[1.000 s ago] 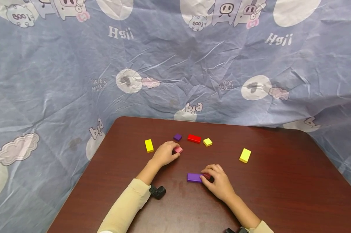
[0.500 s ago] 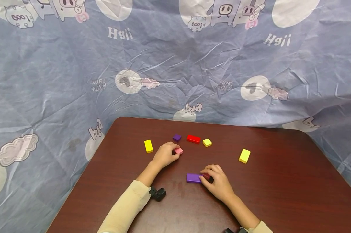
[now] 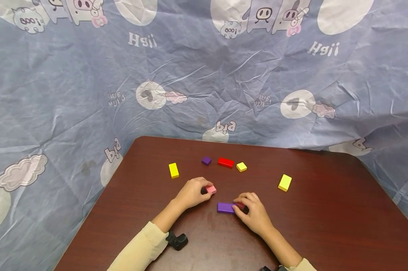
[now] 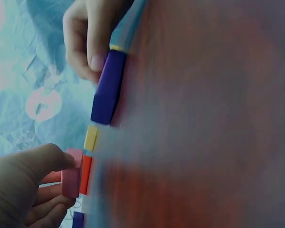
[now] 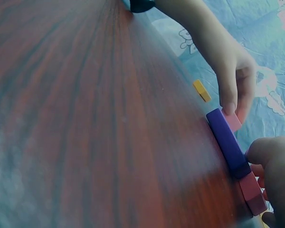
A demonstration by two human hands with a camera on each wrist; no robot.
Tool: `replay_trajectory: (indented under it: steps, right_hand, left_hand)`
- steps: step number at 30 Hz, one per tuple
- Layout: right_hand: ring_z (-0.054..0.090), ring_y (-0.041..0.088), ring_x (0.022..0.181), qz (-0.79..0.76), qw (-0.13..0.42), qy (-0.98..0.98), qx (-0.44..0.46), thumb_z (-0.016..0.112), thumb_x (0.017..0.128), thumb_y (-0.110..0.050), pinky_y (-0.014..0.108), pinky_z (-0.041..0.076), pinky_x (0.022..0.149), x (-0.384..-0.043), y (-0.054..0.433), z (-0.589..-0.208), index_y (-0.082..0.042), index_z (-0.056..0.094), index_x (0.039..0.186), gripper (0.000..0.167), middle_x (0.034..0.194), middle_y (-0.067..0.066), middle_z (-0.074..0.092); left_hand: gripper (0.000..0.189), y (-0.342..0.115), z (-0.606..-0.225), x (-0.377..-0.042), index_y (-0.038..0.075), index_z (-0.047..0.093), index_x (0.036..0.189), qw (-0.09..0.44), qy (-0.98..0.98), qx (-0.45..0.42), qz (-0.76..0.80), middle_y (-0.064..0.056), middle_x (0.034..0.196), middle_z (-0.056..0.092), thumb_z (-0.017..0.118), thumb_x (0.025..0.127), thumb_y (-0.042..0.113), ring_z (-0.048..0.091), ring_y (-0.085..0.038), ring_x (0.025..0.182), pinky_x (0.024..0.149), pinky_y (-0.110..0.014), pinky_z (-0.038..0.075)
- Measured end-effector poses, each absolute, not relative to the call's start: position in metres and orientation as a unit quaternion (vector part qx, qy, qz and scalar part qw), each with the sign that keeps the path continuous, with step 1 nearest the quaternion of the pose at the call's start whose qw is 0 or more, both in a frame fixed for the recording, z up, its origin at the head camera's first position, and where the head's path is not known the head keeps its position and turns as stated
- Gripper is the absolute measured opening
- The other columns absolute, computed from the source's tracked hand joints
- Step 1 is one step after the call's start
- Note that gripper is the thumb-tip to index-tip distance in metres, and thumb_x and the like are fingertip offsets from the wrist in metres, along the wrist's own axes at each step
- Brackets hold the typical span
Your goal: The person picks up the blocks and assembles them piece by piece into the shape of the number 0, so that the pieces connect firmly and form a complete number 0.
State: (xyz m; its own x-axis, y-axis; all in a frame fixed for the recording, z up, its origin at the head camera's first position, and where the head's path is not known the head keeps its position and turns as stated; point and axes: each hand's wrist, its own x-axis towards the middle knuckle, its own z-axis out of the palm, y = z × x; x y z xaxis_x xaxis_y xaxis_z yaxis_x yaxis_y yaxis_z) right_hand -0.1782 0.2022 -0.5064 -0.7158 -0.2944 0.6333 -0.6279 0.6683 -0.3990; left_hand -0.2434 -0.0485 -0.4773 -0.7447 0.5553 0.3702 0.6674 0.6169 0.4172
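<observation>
My left hand pinches a small pink block between thumb and fingers, left of and just beyond a long purple block on the table. In the left wrist view, the pink block looks raised. My right hand grips the right end of the purple block, its thumb on the near side and fingers curled around the far side. A dark red block stands end to end with the purple one, partly hidden under the right hand in the head view.
Farther back on the brown table lie a red block, a small dark purple block and a small yellow block. Larger yellow blocks lie left and right. A patterned cloth hangs behind the table.
My left hand has drawn the pink block toward me and slightly right, closer to the purple block. My right hand has stayed where it was on the purple block.
</observation>
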Motion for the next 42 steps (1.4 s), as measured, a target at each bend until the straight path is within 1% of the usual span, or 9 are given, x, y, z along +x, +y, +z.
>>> replay_trajectory:
  steps: [8,15,29,38,40,42]
  right_hand:
    - [0.053,0.014,0.089,0.31,0.27,-0.872,0.266,0.081,0.075,-0.009,0.031,0.044,0.076,-0.178,0.203,-0.507,-0.01,0.074,0.088,0.015,0.093,-0.004,0.063]
    - [0.053,0.013,0.091,0.308,0.263,-0.876,0.262,0.081,0.075,-0.011,0.031,0.044,0.077,-0.178,0.204,-0.507,-0.01,0.074,0.088,0.015,0.094,-0.004,0.063]
    - [0.052,0.012,0.09,0.306,0.263,-0.878,0.257,0.081,0.075,-0.012,0.028,0.043,0.076,-0.178,0.203,-0.507,-0.01,0.074,0.088,0.015,0.093,-0.005,0.062]
    - [0.052,0.014,0.089,0.304,0.265,-0.878,0.259,0.081,0.075,-0.011,0.032,0.044,0.075,-0.178,0.202,-0.506,-0.011,0.074,0.088,0.015,0.093,-0.004,0.063]
    - [0.052,0.013,0.089,0.304,0.264,-0.879,0.257,0.081,0.075,-0.011,0.031,0.044,0.075,-0.178,0.202,-0.506,-0.011,0.073,0.088,0.015,0.093,-0.005,0.062]
    - [0.052,0.012,0.089,0.303,0.263,-0.88,0.254,0.081,0.075,-0.011,0.03,0.044,0.075,-0.178,0.203,-0.507,-0.011,0.073,0.088,0.015,0.093,-0.005,0.062]
  left_hand:
    - [0.023,-0.05,-0.478,-0.226,0.007,0.072,0.103,0.088,-0.887,-0.364,-0.27,0.0,0.094,0.066,0.074,0.083,0.017,0.06,-0.013,0.08,0.075,-0.025,0.05]
    - [0.024,-0.051,-0.482,-0.222,0.009,0.072,0.105,0.069,-0.89,-0.361,-0.269,0.003,0.095,0.067,0.075,0.083,0.019,0.059,-0.009,0.082,0.078,-0.023,0.05]
    - [0.023,-0.05,-0.483,-0.22,0.011,0.072,0.103,0.079,-0.884,-0.372,-0.272,0.003,0.094,0.066,0.076,0.082,0.02,0.059,-0.01,0.082,0.078,-0.023,0.049]
    - [0.024,-0.05,-0.485,-0.22,0.006,0.071,0.101,0.103,-0.87,-0.395,-0.277,-0.001,0.092,0.066,0.077,0.08,0.017,0.059,-0.012,0.079,0.074,-0.024,0.05]
    - [0.024,-0.05,-0.484,-0.22,0.007,0.071,0.101,0.101,-0.871,-0.395,-0.275,-0.001,0.092,0.066,0.077,0.08,0.017,0.059,-0.012,0.08,0.075,-0.024,0.05]
    - [0.023,-0.049,-0.484,-0.219,0.008,0.072,0.102,0.096,-0.875,-0.388,-0.271,-0.001,0.095,0.066,0.076,0.082,0.019,0.06,-0.013,0.083,0.078,-0.025,0.05]
